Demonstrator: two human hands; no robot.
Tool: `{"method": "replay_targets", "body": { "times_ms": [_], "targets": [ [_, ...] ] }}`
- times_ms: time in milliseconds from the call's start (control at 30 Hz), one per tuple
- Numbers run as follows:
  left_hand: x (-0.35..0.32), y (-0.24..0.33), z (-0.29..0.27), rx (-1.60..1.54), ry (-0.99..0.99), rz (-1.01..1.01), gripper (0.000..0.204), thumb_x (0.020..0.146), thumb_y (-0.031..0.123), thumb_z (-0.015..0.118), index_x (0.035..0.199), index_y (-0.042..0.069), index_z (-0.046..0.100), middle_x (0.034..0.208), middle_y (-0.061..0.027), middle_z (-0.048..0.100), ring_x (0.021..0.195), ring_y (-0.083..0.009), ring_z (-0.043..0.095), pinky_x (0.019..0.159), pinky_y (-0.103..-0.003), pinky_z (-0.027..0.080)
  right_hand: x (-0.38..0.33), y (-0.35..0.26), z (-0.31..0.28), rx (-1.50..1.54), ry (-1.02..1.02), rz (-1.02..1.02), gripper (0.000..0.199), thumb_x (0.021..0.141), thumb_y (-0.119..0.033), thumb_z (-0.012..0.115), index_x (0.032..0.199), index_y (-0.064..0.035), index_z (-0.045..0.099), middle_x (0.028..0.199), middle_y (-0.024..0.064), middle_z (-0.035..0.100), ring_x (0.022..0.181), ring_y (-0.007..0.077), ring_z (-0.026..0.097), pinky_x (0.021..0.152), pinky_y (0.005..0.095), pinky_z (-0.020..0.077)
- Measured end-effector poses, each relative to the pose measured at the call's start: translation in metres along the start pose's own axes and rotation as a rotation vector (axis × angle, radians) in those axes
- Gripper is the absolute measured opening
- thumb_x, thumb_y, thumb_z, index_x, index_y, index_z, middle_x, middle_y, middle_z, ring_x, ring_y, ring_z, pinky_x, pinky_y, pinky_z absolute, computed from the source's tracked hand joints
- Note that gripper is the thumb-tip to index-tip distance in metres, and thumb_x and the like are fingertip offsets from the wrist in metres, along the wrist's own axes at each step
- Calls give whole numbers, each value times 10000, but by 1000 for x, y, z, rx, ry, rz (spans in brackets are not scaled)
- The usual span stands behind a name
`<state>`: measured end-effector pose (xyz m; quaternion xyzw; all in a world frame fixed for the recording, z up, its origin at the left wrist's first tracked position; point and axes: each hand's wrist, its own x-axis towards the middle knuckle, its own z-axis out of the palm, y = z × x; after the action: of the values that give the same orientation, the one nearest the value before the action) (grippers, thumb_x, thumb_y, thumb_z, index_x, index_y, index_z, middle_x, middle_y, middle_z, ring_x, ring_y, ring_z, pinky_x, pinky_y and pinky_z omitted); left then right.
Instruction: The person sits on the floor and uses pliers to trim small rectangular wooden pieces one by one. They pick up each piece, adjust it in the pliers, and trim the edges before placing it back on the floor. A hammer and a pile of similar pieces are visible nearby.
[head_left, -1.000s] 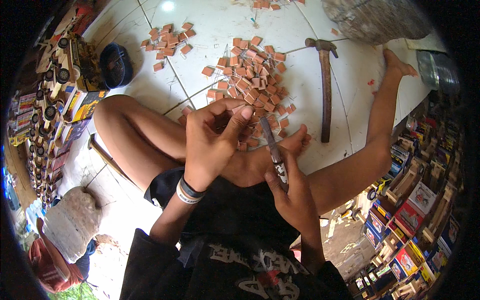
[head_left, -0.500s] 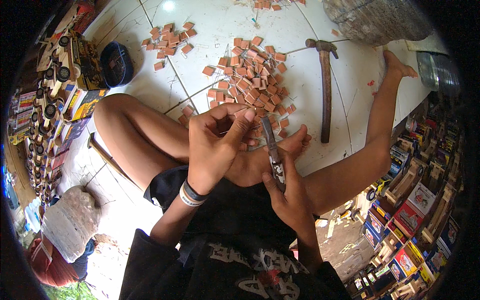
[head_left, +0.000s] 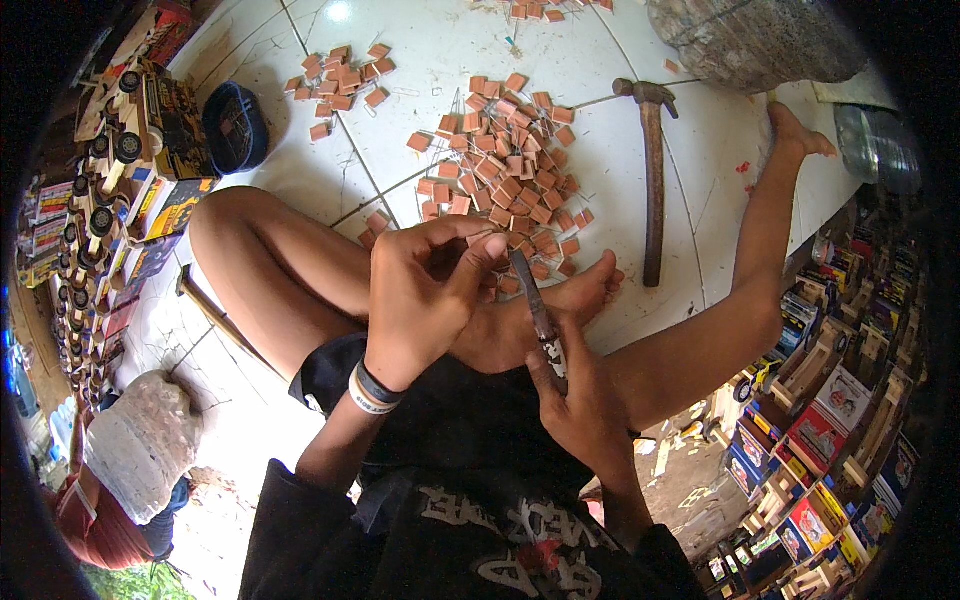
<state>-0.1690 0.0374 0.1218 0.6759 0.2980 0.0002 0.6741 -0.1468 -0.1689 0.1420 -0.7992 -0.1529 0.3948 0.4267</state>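
Note:
My left hand [head_left: 420, 300] is closed in a pinch, thumb against fingers. What it holds is mostly hidden; a thin edge shows at the fingertips. In the fist of my right hand [head_left: 585, 400] is a narrow dark metal tool [head_left: 530, 290] with a black-and-white patterned handle, possibly a knife. Its tip points away from me and lies right beside my left fingertips. Just beyond both hands, a pile of small reddish-brown wooden blocks [head_left: 510, 165] with thin wire-like pieces among them spreads over the white tiles.
A hammer [head_left: 652, 180] lies right of the pile. Further left are a smaller group of blocks [head_left: 340, 80] and a dark blue basket [head_left: 235, 128]. Wooden toy trucks [head_left: 130, 150] line the left side, more [head_left: 815, 360] the right. A stone block [head_left: 145, 445] sits at lower left.
Both hands have shifted slightly left and down. The tool's tip has swung left, closer to the left fingertips. Both grips stay closed.

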Motion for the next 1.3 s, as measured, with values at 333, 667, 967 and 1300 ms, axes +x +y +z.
{"method": "replay_targets", "body": {
  "times_ms": [333, 667, 967, 1300],
  "targets": [
    [-3, 11, 1, -137, 37, 13, 220, 1014, 136, 707, 1096, -67, 723, 919, -72, 754, 795, -113, 687, 706, -249, 548, 2, 13, 8, 150, 86, -72, 491, 1089, -268, 543, 1459, 33, 426, 1347, 289, 604, 1285, 442, 595, 1064, 474, 467],
    [-1, 5, 7, -160, 58, 70, 213, 989, 113, 731, 1056, -89, 727, 834, -64, 745, 685, -78, 667, 610, -236, 537, 0, 8, 8, 152, 73, -72, 485, 1080, -268, 559, 1441, 33, 437, 1332, 290, 605, 1257, 434, 609, 1050, 474, 470],
    [-2, 2, 11, -358, -5, -18, 313, 980, 149, 754, 1200, -62, 684, 997, -83, 751, 872, -108, 688, 777, -268, 565, -2, 6, 11, 187, 63, -33, 514, 1079, -300, 571, 1449, 25, 426, 1318, 243, 594, 1256, 337, 585, 1045, 420, 452],
    [-2, -7, 11, -811, -313, -302, 417, 963, 179, 769, 1307, -25, 652, 1033, -35, 711, 923, -121, 674, 851, -296, 576, -10, 5, 0, 644, -219, 90, 482, 1047, -255, 635, 1436, -42, 447, 989, 63, 574, 823, 177, 566, 758, 342, 504]
  ]
}}
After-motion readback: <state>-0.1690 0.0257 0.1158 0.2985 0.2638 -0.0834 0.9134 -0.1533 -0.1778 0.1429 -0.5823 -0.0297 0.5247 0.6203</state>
